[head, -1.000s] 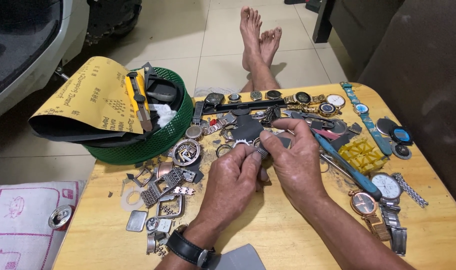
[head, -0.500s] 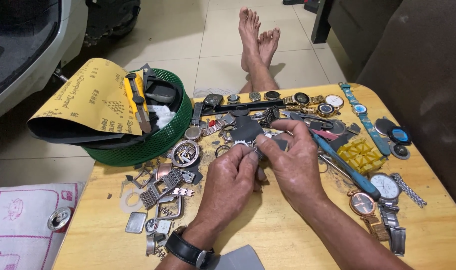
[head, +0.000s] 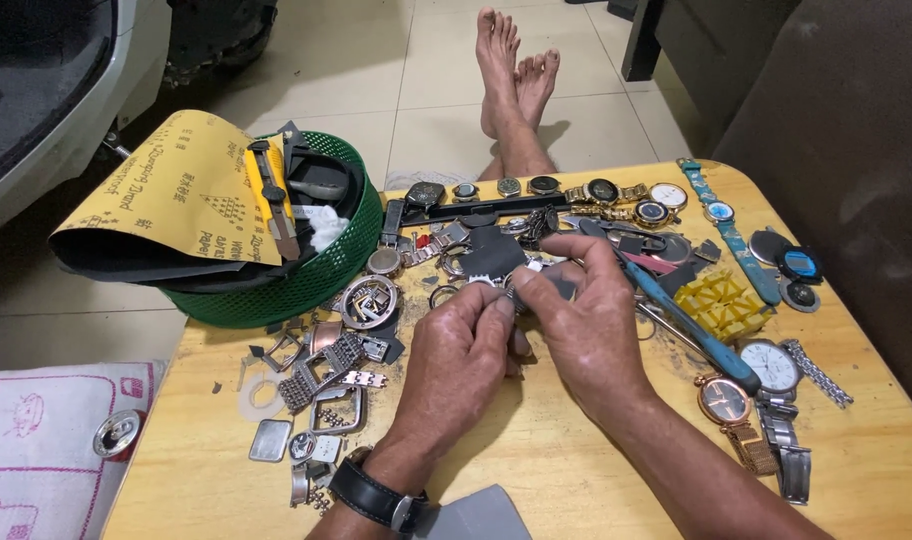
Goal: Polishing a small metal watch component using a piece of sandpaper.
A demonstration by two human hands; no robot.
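Nearest the camera, a grey card (head: 476,515) lies at the table (head: 536,470) edge, just beside the left wrist, which wears a black watch (head: 376,497); left hand (head: 456,360) and right hand (head: 586,325) meet over the middle of the table, fingertips pinched together on one small metal part (head: 511,287), held just above the wood; the part is too small to identify further; both grips closed on it, thumb against forefinger; left of the hands, loose buckles and band links (head: 321,375); right of the hands, a blue tool (head: 691,325) lying aslant, a yellow block (head: 721,305) beside it, and two watches (head: 751,385) near the right edge; beyond the hands, a row of watches (head: 576,190) along the far edge; at the far left corner, a green basket (head: 316,280) holding yellow sandpaper (head: 166,195) and a yellow knife (head: 268,195); past the table, bare feet (head: 516,70) on the tiled floor.
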